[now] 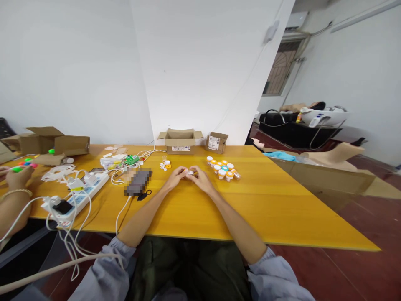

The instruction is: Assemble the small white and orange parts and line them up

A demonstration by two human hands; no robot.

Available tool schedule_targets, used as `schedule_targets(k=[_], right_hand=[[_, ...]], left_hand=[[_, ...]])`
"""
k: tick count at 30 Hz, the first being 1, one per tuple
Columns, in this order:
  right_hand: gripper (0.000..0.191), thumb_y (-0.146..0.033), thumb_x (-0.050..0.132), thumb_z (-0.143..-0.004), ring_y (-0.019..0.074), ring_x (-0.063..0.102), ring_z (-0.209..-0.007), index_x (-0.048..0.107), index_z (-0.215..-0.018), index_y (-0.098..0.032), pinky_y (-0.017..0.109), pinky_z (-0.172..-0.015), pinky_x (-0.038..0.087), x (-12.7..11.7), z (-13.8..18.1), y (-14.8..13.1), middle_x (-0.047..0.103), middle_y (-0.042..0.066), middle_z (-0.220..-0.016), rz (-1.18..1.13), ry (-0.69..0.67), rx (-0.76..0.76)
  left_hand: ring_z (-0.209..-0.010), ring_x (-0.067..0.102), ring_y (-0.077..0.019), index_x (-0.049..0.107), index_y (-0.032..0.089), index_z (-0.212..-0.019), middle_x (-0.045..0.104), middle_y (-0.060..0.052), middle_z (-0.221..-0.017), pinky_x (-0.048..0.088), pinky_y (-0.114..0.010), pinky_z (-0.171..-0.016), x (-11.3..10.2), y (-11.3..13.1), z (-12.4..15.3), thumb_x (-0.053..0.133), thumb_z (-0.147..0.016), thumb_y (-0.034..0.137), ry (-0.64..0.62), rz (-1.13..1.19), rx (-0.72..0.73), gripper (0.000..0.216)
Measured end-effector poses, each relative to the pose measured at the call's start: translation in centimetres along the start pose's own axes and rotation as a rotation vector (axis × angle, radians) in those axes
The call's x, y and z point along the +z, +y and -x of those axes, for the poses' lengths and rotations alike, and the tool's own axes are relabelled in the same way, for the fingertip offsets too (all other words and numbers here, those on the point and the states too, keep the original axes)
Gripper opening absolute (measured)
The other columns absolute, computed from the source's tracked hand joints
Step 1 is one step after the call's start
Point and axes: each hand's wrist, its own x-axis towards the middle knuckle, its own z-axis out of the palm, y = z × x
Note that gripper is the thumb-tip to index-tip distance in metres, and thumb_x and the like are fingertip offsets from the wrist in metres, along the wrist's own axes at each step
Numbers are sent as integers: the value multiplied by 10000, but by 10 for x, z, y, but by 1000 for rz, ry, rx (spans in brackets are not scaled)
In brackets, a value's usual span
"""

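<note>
My left hand (177, 176) and my right hand (199, 177) meet over the middle of the table. Their fingers are closed around a small whitish, partly clear piece (190, 172), mostly hidden by the fingertips, so its kind does not show. To the right stands a cluster of small clear containers with white and orange lids (222, 172), one lid teal (224, 168). Left of my hands lies a little group of loose white and orange parts (166, 165).
Two cardboard boxes, one open (181, 142) and one smaller (216, 143), stand by the wall. A dark phone-like device (138, 182) and a power strip (84, 196) with tangled white cables lie to the left. Another person's hand (20, 177) holds bright pieces at far left.
</note>
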Motion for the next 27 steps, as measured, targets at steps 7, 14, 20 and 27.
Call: schedule_targets(k=[7,14,20,27], right_hand=[[295,-537,590,-836,151,565,-599,576,-857,-243,289,-590,500,0,1,-3,640,-19,-750,-3,-29,25],[209,-360,634,-771,155,568,-669,594,-945,-252,308,-678,504,-1,1,-4,685,0,-969,47,-16,-68],[176,-332,614,-788,174,587,-741,614,-946,-255,306,-712,502,-1,1,-6,674,5,-961,56,-17,-108],[201,-344,635,-777,149,571,-678,606,-951,-248,305,-697,497,0,2,-9,675,1,-963,29,-4,-92]], left_hand=[[-792,582,-169,687,196,-880,688,-8,-822,458,-282,-747,0,0,-1,716,-791,488,0,-16,-11,306],[-781,590,-174,671,198,-817,681,-4,-803,464,-282,-733,1,6,2,728,-763,517,19,26,-29,328],[-687,540,-151,620,198,-725,586,23,-669,455,-272,-690,2,10,3,705,-782,557,26,25,-33,373],[-617,490,-133,569,199,-688,518,38,-623,437,-266,-638,4,16,5,659,-821,610,28,2,4,441]])
